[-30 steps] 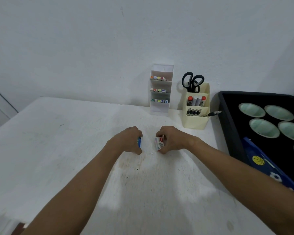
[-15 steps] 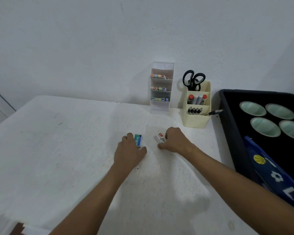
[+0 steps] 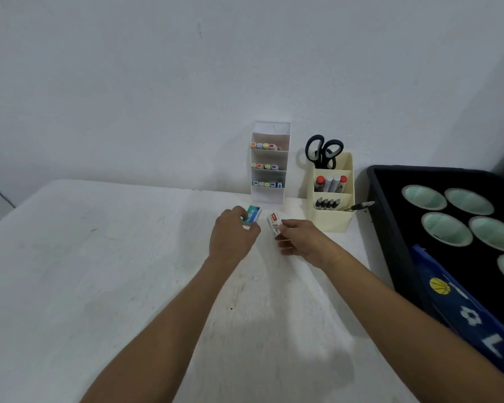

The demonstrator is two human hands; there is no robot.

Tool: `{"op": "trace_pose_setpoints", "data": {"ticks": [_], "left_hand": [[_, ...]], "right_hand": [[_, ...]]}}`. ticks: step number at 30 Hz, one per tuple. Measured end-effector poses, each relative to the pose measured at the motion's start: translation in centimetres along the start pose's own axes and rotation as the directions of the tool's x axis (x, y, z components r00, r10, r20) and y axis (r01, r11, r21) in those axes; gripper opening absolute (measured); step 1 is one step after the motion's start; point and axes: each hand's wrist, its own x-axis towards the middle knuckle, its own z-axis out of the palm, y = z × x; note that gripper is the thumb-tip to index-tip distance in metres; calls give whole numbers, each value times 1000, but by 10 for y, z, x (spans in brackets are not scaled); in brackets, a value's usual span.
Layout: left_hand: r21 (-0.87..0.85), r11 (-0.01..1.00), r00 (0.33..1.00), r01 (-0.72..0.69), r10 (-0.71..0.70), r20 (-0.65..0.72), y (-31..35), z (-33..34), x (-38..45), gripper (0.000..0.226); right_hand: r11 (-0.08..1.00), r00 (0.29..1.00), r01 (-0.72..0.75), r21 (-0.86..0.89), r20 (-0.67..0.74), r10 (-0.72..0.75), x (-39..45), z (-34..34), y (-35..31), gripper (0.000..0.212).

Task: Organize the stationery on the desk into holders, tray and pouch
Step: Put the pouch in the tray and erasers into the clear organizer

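Observation:
My left hand grips a small teal and blue box just above the white desk. My right hand pinches a small white and red box beside it, tilted. Behind them stands a white tiered holder with coloured markers. To its right a cream holder carries black scissors, markers and pens. A black tray at the right holds several pale green bowls and a blue pouch with ball prints.
A black pen pokes out sideways between the cream holder and the tray. The wall rises right behind the holders. The desk's left edge runs near the frame's left side.
Both hands have lifted the two small boxes and moved them a little farther away, toward the holders. The boxes now show more from the fingers.

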Motion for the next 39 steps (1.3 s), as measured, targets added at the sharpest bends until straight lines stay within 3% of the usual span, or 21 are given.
{"op": "trace_pose_setpoints", "data": {"ticks": [5, 8, 15, 22, 27, 39], "left_hand": [[2, 999, 999, -33, 33, 3, 15, 5, 31, 38], [27, 999, 999, -46, 46, 12, 12, 12, 44, 38], [15, 996, 996, -89, 89, 0, 5, 31, 57, 41], [26, 992, 992, -126, 126, -4, -2, 42, 68, 39], [10, 988, 988, -157, 157, -4, -4, 49, 72, 32], [-32, 968, 962, -247, 249, 111, -18, 54, 81, 38]], "right_hand": [[999, 999, 18, 50, -44, -16, 14, 3, -10, 42], [995, 985, 97, 29, -148, -92, 24, 6, -9, 41], [857, 813, 385, -342, -315, -490, 46, 12, -3, 27], [813, 781, 337, -476, -340, -523, 60, 20, 2, 36], [750, 735, 374, -546, -319, -598, 66, 23, -2, 29], [683, 769, 299, -667, -256, -586, 79, 21, -4, 36]]}}
